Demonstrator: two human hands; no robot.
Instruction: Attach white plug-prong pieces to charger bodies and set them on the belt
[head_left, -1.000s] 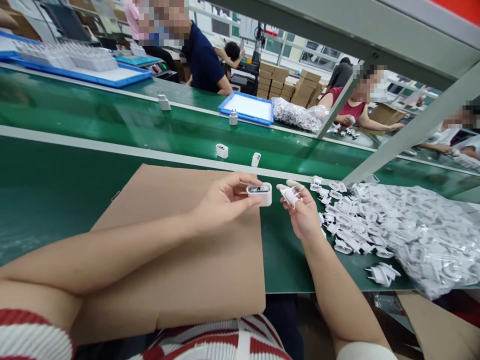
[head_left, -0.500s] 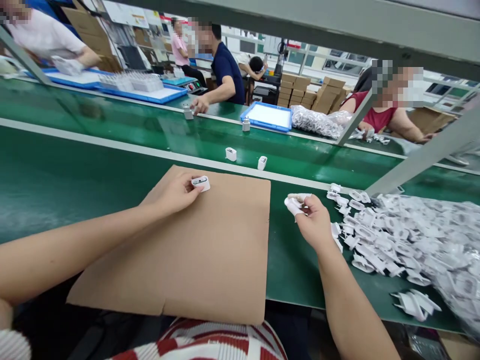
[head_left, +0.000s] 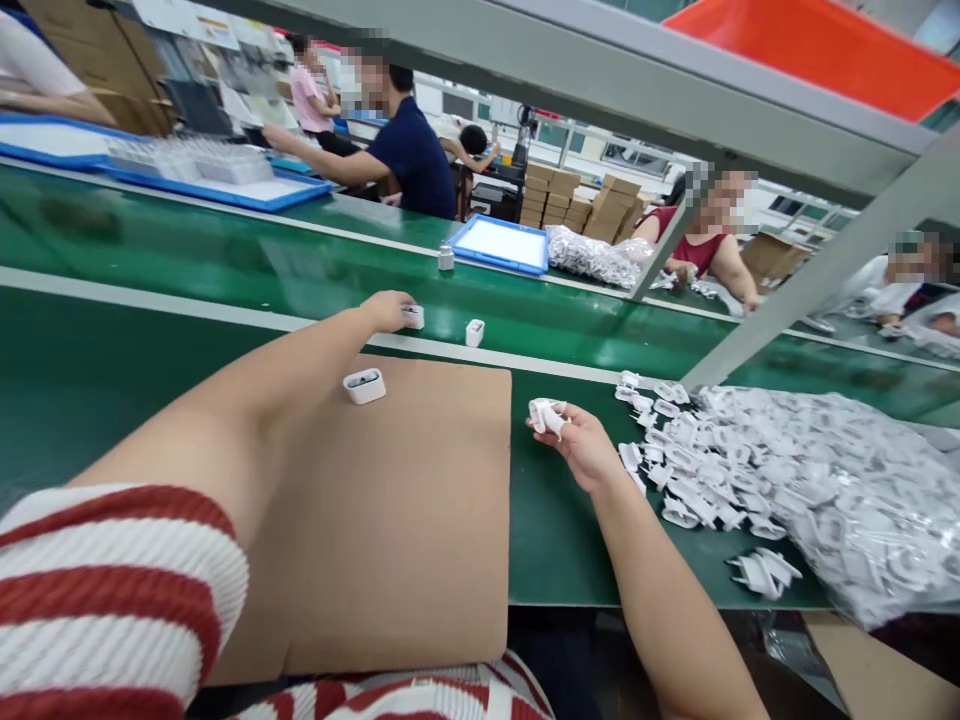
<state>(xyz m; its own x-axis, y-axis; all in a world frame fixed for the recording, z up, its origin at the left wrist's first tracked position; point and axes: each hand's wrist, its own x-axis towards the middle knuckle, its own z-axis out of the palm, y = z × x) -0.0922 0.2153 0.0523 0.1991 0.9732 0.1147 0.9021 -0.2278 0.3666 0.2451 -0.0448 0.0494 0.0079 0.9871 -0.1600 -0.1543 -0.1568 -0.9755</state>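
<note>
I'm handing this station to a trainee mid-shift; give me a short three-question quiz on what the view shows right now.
1. True or false: the left hand is stretched out to a small white plastic charger shell on the green conveyor belt.
2. What lies alone on the flat brown cardboard sheet? A) a blue tray B) a white rectangular charger housing C) a cable
3. Fill in: the right hand holds a white plastic ____ piece, beside the heap of white plug parts.

Key: 1 true; 2 B; 3 plug.
</note>
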